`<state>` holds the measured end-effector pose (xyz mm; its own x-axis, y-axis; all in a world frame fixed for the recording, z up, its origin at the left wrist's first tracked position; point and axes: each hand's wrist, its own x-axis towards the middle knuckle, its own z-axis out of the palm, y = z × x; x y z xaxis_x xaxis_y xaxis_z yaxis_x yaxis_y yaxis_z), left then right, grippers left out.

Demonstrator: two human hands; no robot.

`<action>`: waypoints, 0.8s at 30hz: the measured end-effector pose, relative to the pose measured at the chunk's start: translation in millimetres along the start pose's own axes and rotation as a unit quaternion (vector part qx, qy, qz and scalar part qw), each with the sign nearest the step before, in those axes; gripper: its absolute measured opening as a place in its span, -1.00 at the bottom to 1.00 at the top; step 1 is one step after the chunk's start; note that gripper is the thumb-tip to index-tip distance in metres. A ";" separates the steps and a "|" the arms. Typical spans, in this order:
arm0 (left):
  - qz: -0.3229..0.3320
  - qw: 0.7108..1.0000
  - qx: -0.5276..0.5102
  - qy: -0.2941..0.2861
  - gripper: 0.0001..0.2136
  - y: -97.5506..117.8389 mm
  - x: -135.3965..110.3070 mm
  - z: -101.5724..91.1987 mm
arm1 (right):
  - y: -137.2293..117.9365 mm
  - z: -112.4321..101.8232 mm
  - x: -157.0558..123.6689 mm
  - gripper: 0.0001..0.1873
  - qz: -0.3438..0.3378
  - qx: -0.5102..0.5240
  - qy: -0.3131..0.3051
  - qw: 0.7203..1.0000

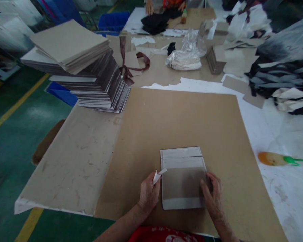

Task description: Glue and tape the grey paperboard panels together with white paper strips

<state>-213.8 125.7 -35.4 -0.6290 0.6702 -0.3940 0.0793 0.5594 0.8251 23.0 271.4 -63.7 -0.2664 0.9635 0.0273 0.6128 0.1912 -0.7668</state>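
A grey cardboard panel with pale bands along its top and bottom lies flat on the brown work board in front of me. Across its upper part a narrow seam separates a white-edged strip. My left hand is closed at the panel's left edge, with a curled white paper strip sticking up out of its fingers. On the other side my right hand grips the panel's right edge, its thumb over the top surface; the fingertips are partly hidden.
Left of the brown board stands a tall, leaning stack of cardboard panels. An orange-and-green tool lies at right, near dark and pale fabric strips. Farther back are a clear plastic bag and another person's hands near black pieces.
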 end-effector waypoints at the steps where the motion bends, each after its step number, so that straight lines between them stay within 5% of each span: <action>1: -0.008 1.000 -0.004 0.001 -0.71 0.5 -2.0 0.3 | 0.8 -0.4 1.5 -0.40 0.011 0.003 -0.002 1.000; 14: -0.108 0.985 -0.132 0.024 -0.58 0.9 -11.4 9.6 | 6.5 -16.4 31.8 -0.42 0.133 0.106 -0.073 0.983; 24: -0.107 0.987 -0.109 0.055 -0.74 15.8 -7.8 -2.2 | 11.0 -15.8 31.7 -0.48 0.085 0.013 -0.054 0.995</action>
<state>-209.3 128.3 -18.4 -0.6941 0.4841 -0.5328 -0.2260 0.5562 0.7997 33.1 307.0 -61.1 -0.2393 0.9556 -0.1718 0.6373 0.0211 -0.7704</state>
